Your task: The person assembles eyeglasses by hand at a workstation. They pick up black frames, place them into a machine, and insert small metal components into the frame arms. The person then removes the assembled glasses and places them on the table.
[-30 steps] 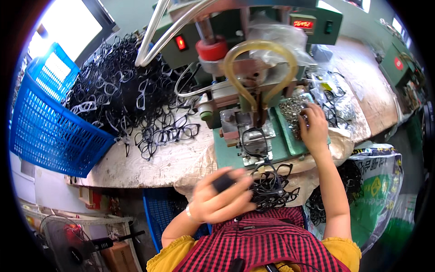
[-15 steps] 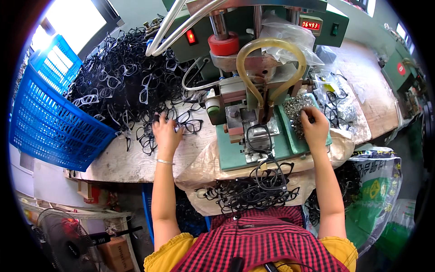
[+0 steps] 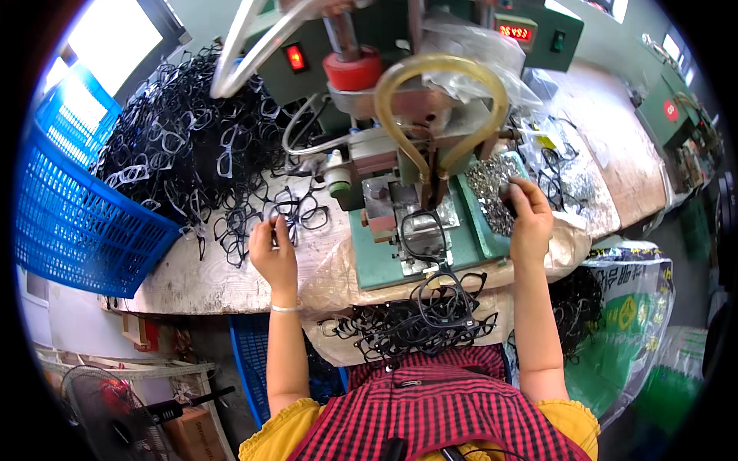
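Observation:
My left hand (image 3: 273, 257) is closed, its fingertips together at the near edge of some loose black eyeglass frames (image 3: 307, 215) on the bench; what it pinches is too blurred to make out. At the right, my right hand (image 3: 530, 223) is closed at the edge of a green tray (image 3: 483, 244) of small metal parts (image 3: 492, 184). Something dark shows at its fingertips, too small to name. Between my hands stands a bench press (image 3: 388, 200). One black eyeglass frame (image 3: 421, 250) is on its metal fixture, under a looped yellowish tube (image 3: 384, 100).
A large heap of eyeglass frames (image 3: 184, 131) and a tilted blue basket (image 3: 84, 215) fill the left. More black frames (image 3: 407, 330) lie on the cloth in front of me. A plastic bag (image 3: 484, 58) rests against the press; a green sack (image 3: 623, 323) stands at right.
My left hand has drawn back toward me from the loose frames, and its fingers have closed. My right hand stays closed by the parts tray. The whole view has shifted slightly.

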